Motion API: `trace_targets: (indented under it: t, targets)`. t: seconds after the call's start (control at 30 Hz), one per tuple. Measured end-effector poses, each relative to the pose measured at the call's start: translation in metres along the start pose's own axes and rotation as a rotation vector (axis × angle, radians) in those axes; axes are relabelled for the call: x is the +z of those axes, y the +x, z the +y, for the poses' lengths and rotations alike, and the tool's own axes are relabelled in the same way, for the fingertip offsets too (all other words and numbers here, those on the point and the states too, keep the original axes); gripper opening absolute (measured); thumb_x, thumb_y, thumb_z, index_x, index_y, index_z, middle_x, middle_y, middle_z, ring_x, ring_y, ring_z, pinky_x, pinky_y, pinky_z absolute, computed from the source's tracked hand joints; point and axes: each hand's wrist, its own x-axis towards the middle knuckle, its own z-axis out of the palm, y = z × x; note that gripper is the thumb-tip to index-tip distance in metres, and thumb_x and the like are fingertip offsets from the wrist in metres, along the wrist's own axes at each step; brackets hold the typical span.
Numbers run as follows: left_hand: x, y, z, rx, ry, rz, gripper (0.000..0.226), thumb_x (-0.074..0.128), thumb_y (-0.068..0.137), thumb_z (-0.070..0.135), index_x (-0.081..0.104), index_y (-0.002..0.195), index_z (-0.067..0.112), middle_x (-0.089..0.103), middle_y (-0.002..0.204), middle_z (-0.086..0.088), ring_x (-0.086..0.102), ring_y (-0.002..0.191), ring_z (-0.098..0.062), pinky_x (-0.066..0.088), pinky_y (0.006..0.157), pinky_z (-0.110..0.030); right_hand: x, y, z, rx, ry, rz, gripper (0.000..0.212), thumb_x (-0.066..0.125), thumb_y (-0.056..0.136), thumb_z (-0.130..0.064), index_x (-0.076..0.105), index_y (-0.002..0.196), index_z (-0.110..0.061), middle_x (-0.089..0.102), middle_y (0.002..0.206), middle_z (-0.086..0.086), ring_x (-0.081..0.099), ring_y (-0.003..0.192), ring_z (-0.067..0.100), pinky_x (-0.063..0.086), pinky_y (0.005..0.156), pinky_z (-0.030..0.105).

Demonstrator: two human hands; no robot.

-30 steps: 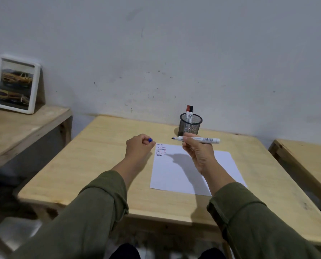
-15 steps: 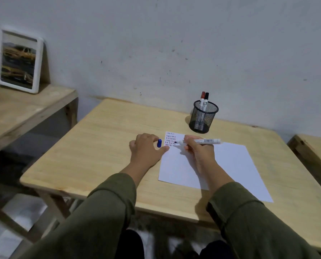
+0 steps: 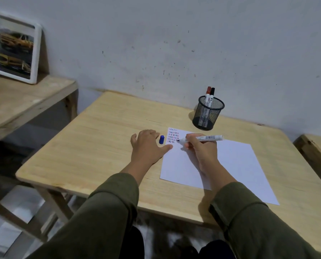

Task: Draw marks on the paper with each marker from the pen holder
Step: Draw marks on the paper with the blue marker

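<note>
A white sheet of paper lies on the wooden table, with rows of small red, blue and black marks in its far left corner. My right hand grips a white marker, its tip touching the paper at the bottom of the marks. My left hand rests flat on the table, fingers apart, thumb on the paper's left edge. A blue cap stands on the table beside my fingers. The black mesh pen holder behind the paper holds a red-capped marker and a black-capped marker.
A white-framed picture of yellow cars leans against the wall on a lower wooden bench at the left. Another wooden surface stands at the right. The wall runs directly behind the table.
My right hand has come down and set the marker tip on the paper. My left hand has opened, set the blue cap on the table and laid itself flat.
</note>
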Motion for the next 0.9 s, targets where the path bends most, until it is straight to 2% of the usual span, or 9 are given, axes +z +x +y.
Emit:
trace_targets:
  t: [0.33,0.57,0.73,0.9]
  targets:
    - [-0.0011,-0.0007,0.0006,-0.003,0.0,-0.008,0.065,0.059,0.074,0.062,0.055,0.125,0.023,0.045,0.142,0.006,0.03,0.137,-0.011,0.01,0.116,-0.043,0.0033,-0.0032,-0.0031,0.0,-0.043,-0.052,0.01,0.067,0.082,-0.001,0.065,0.091,0.004,0.066,0.073,0.014,0.069,0.056,0.004,0.051,0.051,0.013]
    - [-0.0012,-0.0011,-0.0001,-0.006,-0.012,0.001,0.064,0.06,0.073,0.062,0.056,0.124,0.023,0.046,0.141,0.006,0.031,0.137,-0.01,0.011,0.117,-0.043,0.0025,0.001,0.0017,0.022,-0.025,-0.07,0.012,0.071,0.079,-0.005,0.067,0.087,0.002,0.07,0.077,0.016,0.073,0.08,0.024,0.058,0.064,0.025]
    - [-0.0013,-0.0014,0.0003,-0.008,-0.001,-0.003,0.065,0.059,0.073,0.062,0.056,0.125,0.023,0.045,0.142,0.006,0.031,0.137,-0.01,0.011,0.117,-0.042,0.0032,-0.0001,0.0021,0.007,-0.021,-0.078,0.009,0.07,0.079,-0.003,0.067,0.085,0.002,0.068,0.077,0.017,0.072,0.078,0.023,0.059,0.064,0.024]
    - [-0.0009,-0.0003,0.0007,-0.012,0.009,-0.009,0.065,0.058,0.072,0.064,0.058,0.122,0.023,0.046,0.141,0.007,0.031,0.137,-0.01,0.012,0.116,-0.043,0.0013,0.002,0.0037,0.019,-0.043,-0.074,0.007,0.069,0.079,-0.003,0.067,0.084,0.001,0.069,0.075,0.015,0.072,0.074,0.021,0.06,0.069,0.031]
